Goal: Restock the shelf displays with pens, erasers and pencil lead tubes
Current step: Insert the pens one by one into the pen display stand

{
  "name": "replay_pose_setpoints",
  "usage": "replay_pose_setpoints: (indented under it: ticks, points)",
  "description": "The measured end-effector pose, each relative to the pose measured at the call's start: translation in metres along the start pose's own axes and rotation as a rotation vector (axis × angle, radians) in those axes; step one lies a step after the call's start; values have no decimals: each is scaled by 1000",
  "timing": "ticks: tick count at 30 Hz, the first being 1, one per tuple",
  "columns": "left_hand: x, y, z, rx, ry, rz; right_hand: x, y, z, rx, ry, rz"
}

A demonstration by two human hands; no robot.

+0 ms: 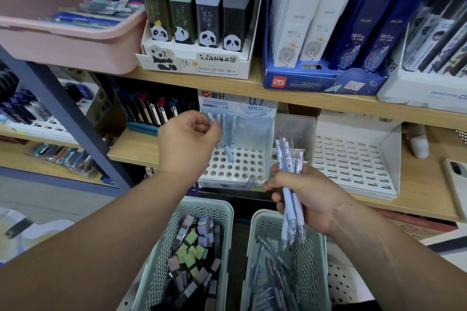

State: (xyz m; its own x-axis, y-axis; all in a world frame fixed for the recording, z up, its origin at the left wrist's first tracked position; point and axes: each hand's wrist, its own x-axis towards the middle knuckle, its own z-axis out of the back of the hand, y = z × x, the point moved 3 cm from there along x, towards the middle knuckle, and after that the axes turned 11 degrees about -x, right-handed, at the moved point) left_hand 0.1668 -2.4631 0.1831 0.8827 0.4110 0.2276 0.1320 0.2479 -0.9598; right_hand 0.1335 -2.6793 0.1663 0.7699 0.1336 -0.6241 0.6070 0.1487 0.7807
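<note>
Two hands, left pinching one pen at display rack, right gripping pen bundle (roughly four)

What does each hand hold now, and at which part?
The right hand grips a bundle of pens around the middle, tips down. The left hand seems to pinch the top of one pen standing in the display, though blur leaves doubt.
</note>
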Motion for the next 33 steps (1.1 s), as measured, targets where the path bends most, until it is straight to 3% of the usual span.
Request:
replay_pose_setpoints:
  ticks: [8,20,27,30,33]
  points:
    - [6,0,-22,166,5,-106,-1,3,10,-52,-18,31]
    - [10,15,-40,422,108,-113,-6,4,21,-19,38,65]
    - [10,9,-37,447,99,-86,-5,5,20,-1,76,113]
    - [1,-6,-36,321,91,-61,-3,4,19,-28,32,121]
    - [-23,-22,-44,-68,289,181,-3,3,14,-81,9,136]
